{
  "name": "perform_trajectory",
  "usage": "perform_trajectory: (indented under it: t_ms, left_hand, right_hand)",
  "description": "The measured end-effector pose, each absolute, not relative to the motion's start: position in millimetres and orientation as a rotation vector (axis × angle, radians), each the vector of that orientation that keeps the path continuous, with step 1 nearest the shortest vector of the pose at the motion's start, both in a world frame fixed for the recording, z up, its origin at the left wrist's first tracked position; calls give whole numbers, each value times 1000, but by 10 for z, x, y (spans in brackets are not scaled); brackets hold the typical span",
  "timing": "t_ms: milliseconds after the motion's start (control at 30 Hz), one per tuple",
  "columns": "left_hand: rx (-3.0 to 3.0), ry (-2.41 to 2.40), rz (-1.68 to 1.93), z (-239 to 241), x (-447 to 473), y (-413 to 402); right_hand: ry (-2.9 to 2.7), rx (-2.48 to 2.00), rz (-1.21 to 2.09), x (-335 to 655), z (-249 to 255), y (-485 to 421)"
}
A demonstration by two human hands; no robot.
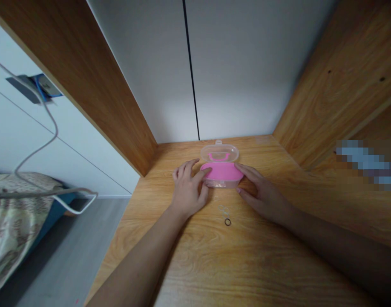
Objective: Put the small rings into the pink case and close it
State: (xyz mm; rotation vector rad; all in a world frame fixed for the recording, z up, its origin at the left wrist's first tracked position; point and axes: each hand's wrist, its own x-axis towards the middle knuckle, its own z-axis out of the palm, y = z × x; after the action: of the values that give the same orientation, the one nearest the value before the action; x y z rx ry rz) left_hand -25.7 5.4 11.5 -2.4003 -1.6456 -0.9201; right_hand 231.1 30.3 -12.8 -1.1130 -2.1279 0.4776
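A small clear plastic box (pixel 221 172) with a pink inner tray stands on the wooden desk (pixel 246 256), its clear lid (pixel 219 152) hinged open toward the back wall. My left hand (pixel 189 187) rests on the desk at the box's left side, its fingers spread and the forefinger touching the pink rim. My right hand (pixel 262 192) lies at the box's right side, fingers stretched out and touching its edge. Just in front of the box lie a small dark ring (pixel 228 221) and two faint clear rings (pixel 223 209).
Wooden side panels (pixel 336 94) close in the desk on the left and right, with a white wall (pixel 240 64) behind. To the left, past the desk edge, are a grey floor, a bed with a patterned cover (pixel 10 221) and a white cable (pixel 51 140).
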Motion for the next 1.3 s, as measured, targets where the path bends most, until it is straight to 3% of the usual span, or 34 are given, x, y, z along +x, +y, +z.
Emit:
perform_trajectory:
  t_ms: [733, 967, 1100, 1300]
  left_hand:
    - [-2428, -1540, -1029, 86, -269, 86]
    - [-2428, -1132, -1180, 155, -291, 47]
    - [-2674, -844, -905, 165, -297, 1]
    - [-3024, -1046, -434, 190, -272, -37]
  right_hand:
    - [-2119, -1115, 474, 2294, -100, 291]
    - [-2112, -1112, 487, 2286, -87, 282]
    - [-2111, -1103, 480, 2286, -116, 290]
    - [-2107, -1113, 486, 2274, -99, 277]
